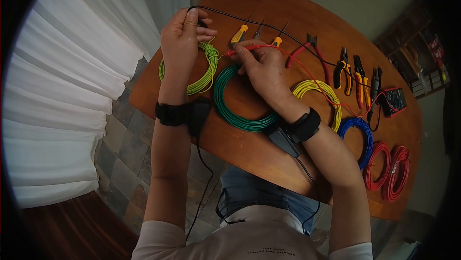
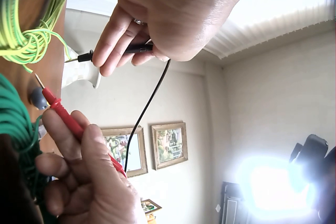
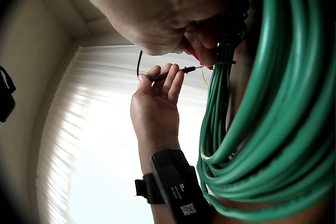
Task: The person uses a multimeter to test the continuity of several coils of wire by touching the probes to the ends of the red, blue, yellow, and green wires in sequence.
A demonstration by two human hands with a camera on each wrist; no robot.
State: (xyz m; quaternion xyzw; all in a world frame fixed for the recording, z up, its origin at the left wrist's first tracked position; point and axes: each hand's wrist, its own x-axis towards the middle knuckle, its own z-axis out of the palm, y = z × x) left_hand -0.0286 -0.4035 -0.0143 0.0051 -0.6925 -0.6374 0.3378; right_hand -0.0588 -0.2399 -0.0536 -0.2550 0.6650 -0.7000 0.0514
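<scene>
My left hand pinches a black probe between thumb and fingers, its metal tip near the yellow-green coil. In my right hand is a red probe, its tip pointing at a loose end of the yellow-green wire; whether they touch I cannot tell. The green coil lies under and beside my right hand. A black lead hangs from the black probe. Red and black leads run across to the multimeter.
Screwdrivers lie beyond my hands. Red-handled pliers, yellow-handled pliers and other tools stand to the right. Yellow, blue and red coils line the table's near right side. A white curtain hangs left.
</scene>
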